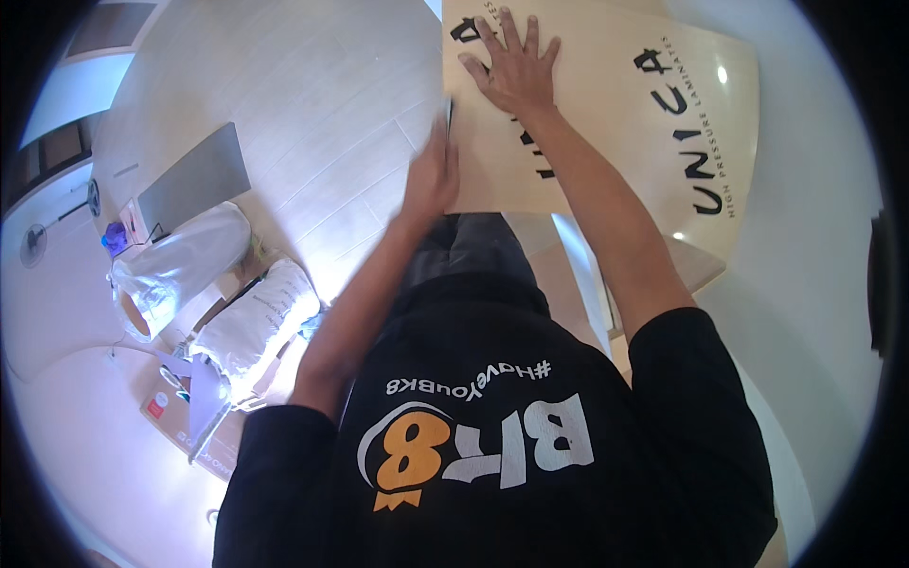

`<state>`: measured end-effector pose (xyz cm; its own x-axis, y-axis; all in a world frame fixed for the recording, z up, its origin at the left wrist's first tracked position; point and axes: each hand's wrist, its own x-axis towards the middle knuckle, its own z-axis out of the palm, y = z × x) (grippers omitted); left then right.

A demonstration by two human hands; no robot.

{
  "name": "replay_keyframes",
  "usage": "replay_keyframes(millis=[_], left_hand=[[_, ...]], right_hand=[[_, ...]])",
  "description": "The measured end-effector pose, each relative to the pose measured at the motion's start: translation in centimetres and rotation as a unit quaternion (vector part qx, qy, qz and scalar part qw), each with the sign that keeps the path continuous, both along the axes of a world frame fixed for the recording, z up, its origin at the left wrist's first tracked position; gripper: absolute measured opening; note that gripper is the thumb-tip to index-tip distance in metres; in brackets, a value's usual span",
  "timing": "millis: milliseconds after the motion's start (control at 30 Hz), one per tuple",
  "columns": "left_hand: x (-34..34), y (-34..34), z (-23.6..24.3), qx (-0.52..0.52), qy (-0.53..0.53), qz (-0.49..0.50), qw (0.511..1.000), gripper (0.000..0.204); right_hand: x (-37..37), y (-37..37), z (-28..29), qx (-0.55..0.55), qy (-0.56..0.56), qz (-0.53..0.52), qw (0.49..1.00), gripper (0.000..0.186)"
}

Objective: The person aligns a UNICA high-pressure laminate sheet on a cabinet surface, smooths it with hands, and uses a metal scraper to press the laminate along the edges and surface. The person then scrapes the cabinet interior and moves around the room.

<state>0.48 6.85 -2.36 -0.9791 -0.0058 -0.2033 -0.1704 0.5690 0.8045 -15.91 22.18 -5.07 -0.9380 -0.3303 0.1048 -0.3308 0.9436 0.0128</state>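
A large pale laminate sheet [606,133] with dark printed letters lies before me, its left edge running away from me. On its far part, my right hand [516,71] rests flat with the fingers spread. At the left edge, my left hand [437,175] is closed around a thin, dark, flat tool [449,112], held upright along the edge. The hand is slightly blurred, and most of the tool is hidden by the fingers, so its kind cannot be made out.
On the left stand a grey panel [197,178], a clear plastic bag [194,260] and a white sack [260,327]. A cardboard box [163,417] is lower left, and a fan [34,244] is at the far left. Tiled floor [312,123] lies beyond; a pale wall [814,189] rises on the right.
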Motion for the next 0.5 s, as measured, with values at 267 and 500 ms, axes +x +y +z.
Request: replay_keyframes(millis=[267, 500], left_hand=[[2.4, 0.7, 1.0, 0.016, 0.044, 0.009, 0.999, 0.051], [5.0, 1.1, 3.2, -0.013, -0.034, 0.013, 0.999, 0.055]], right_hand=[[0.2, -0.5, 1.8, -0.043, -0.073, -0.017, 0.996, 0.074], [-0.2, -0.2, 1.9, -0.068, -0.075, -0.012, 0.995, 0.075]])
